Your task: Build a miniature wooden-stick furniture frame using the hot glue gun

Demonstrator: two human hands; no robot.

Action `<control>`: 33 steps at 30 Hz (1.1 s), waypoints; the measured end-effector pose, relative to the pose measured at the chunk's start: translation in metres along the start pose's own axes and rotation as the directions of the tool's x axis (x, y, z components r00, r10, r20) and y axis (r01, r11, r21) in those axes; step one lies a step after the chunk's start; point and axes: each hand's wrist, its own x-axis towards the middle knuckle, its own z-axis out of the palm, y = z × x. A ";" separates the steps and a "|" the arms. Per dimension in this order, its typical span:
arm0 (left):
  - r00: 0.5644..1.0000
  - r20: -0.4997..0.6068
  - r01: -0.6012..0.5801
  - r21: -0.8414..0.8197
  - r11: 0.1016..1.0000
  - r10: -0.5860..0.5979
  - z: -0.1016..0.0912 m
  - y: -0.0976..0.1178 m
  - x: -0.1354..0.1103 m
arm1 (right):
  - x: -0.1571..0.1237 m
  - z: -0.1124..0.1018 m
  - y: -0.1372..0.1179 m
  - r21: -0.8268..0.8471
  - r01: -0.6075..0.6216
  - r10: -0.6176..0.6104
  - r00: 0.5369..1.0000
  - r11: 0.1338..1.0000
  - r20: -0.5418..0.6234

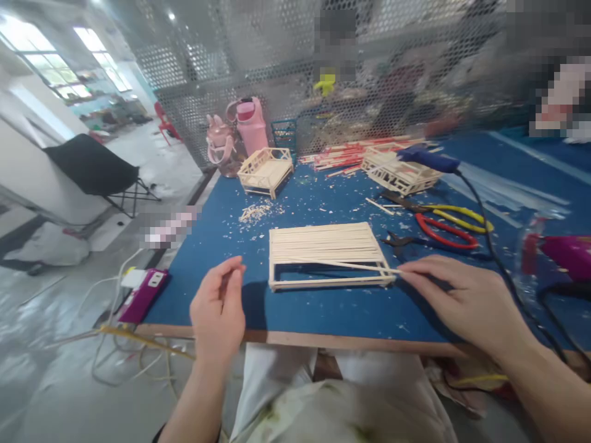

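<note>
A small wooden-stick frame (318, 240) lies flat on the blue desk (300, 314) at the centre of the picture. Pale slats fill its upper part side by side; toward its lower edge a long gap shows the blue beneath, closed off by the front rail. By the look of it, most of the slatting is done and this last strip is left to cover.

A loose stick (351, 265) slants across the gap, its right end pinched between the thumb and fingers of the right hand (441, 280). Left of the frame, the left hand (219, 301) is apart from it, fingers curled; I cannot tell whether its fingertips meet, and nothing shows between them.

Just right of the frame lie red-handled pliers (446, 232), with stick offcuts (255, 213) to its upper left. Farther up stand a miniature stick bed (268, 172), seemingly complete, and red-marked sticks (337, 154); at upper right, a blue glue gun (429, 160) rests against another stick piece (401, 178).
</note>
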 end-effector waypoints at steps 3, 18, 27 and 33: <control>0.949 0.203 0.272 -0.146 0.951 -0.240 0.009 -0.012 0.008 | 0.005 0.007 0.000 -0.004 0.037 -0.037 0.999 0.999 0.036; 0.804 0.442 0.538 -0.259 0.802 -0.397 0.031 -0.008 0.030 | 0.015 0.014 -0.003 -0.005 0.112 -0.112 0.994 0.994 0.017; 0.753 0.504 0.610 -0.297 0.734 -0.422 0.032 -0.003 0.035 | 0.015 0.017 -0.002 0.041 0.067 -0.067 0.998 0.997 0.014; 0.743 0.517 0.606 -0.251 0.754 -0.425 0.030 -0.007 0.037 | 0.016 0.015 0.001 0.045 0.050 -0.052 0.998 0.998 0.044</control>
